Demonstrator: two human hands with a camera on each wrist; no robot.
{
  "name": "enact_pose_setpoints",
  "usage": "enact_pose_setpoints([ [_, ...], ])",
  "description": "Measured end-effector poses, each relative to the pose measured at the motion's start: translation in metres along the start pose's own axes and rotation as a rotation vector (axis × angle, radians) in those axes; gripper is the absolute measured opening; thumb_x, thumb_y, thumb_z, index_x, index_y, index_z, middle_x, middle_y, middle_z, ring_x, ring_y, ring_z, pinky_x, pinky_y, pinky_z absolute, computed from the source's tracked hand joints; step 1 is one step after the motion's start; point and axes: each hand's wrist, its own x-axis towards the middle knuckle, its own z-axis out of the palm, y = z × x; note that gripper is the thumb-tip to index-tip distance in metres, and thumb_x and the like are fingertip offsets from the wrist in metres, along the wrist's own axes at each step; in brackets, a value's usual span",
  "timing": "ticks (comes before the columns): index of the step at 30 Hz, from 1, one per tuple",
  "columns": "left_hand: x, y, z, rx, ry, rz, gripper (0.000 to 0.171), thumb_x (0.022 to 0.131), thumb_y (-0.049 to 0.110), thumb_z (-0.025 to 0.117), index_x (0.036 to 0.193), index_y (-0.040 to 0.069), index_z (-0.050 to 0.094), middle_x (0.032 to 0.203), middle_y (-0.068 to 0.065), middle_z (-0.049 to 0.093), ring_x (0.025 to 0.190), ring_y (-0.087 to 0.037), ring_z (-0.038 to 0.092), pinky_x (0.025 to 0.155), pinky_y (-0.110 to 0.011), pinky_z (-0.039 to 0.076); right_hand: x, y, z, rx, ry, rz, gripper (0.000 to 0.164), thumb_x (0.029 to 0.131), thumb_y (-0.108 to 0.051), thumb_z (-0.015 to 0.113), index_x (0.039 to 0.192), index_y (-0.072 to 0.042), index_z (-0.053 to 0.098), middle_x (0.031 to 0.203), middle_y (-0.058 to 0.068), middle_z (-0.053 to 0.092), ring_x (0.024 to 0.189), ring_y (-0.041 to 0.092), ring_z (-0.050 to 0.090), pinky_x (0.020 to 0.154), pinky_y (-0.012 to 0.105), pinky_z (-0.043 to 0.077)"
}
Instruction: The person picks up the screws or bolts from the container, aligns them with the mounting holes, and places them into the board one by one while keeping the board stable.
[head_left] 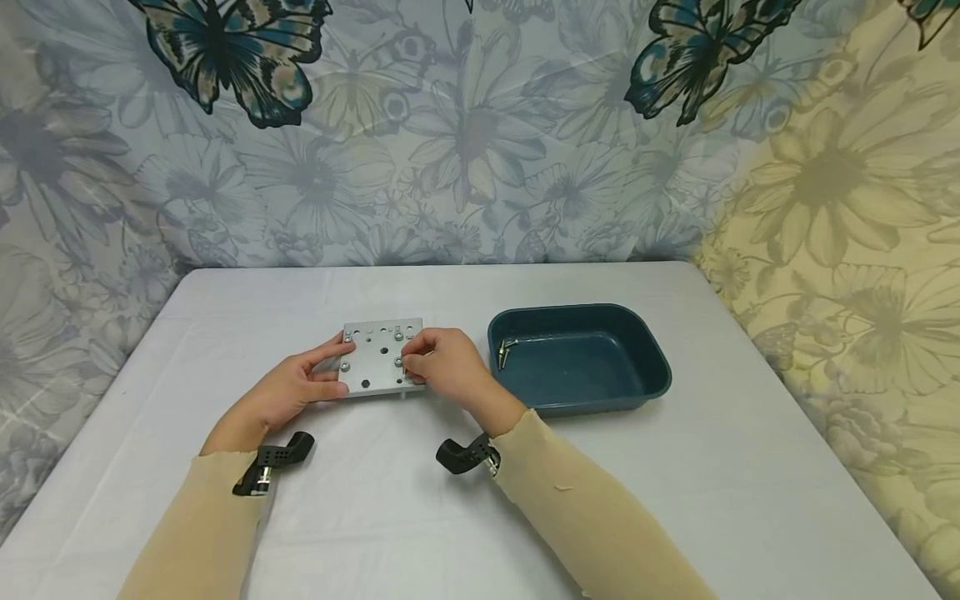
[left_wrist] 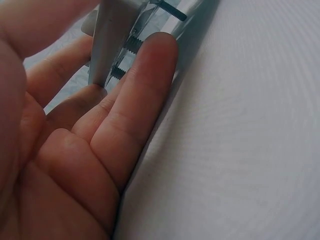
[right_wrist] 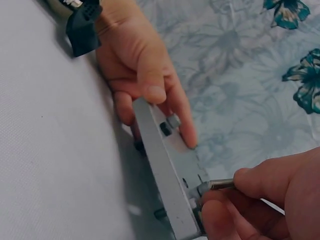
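Note:
A flat metal plate [head_left: 375, 358] with several holes and bolts stands tilted over the white table. My left hand [head_left: 288, 387] holds it by its left edge, fingers on both faces. Threaded bolt ends [left_wrist: 172, 11] stick out of its back in the left wrist view. At the plate's right side my right hand [head_left: 453, 367] pinches a short, slim metal rod [right_wrist: 222, 184] between thumb and fingers. The rod's tip is right at a bolt head [right_wrist: 202, 188] on the front face. Another bolt [right_wrist: 171, 122] sits near the left hand's fingers.
Right of the plate, a dark teal tray [head_left: 585, 310] stands close beside the right hand, with a few small shiny metal parts [head_left: 505, 352] at its left end. The white table [head_left: 360, 517] meets a flowered cloth backdrop [head_left: 465, 167] at the back.

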Motion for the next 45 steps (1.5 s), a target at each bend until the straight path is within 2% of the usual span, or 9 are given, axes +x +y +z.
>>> enact_pose_setpoints([
  [17,-0.0011,0.0011,-0.0012,-0.001,-0.006,-0.013,0.079,0.084,0.014,0.082,0.152,0.005,0.042,0.166,0.000,0.007,0.120,-0.011,0.056,0.089,-0.017,0.046,-0.0007,0.0033,0.0027,-0.143,-0.014,-0.017,0.006,0.092,-0.011,0.072,0.090,-0.016,0.075,0.082,-0.004,0.068,0.075,0.013,0.062,0.063,0.028,0.050],
  [27,-0.0008,0.0014,-0.0005,-0.012,-0.010,-0.008,0.079,0.085,0.011,0.080,0.152,0.003,0.040,0.166,-0.002,0.006,0.118,-0.009,0.057,0.088,-0.018,0.047,0.0000,0.0041,0.0040,-0.230,-0.013,-0.080,0.008,0.092,-0.011,0.070,0.089,-0.017,0.074,0.081,-0.007,0.066,0.077,0.013,0.059,0.064,0.026,0.049],
  [45,-0.0001,-0.0002,0.0002,-0.036,-0.012,-0.007,0.079,0.085,0.011,0.080,0.152,0.003,0.041,0.166,-0.001,0.006,0.118,-0.009,0.057,0.087,-0.020,0.049,-0.0023,0.0023,0.0031,-0.279,0.002,-0.103,0.012,0.091,-0.008,0.069,0.083,-0.017,0.071,0.079,-0.006,0.065,0.076,0.014,0.057,0.060,0.027,0.047],
])
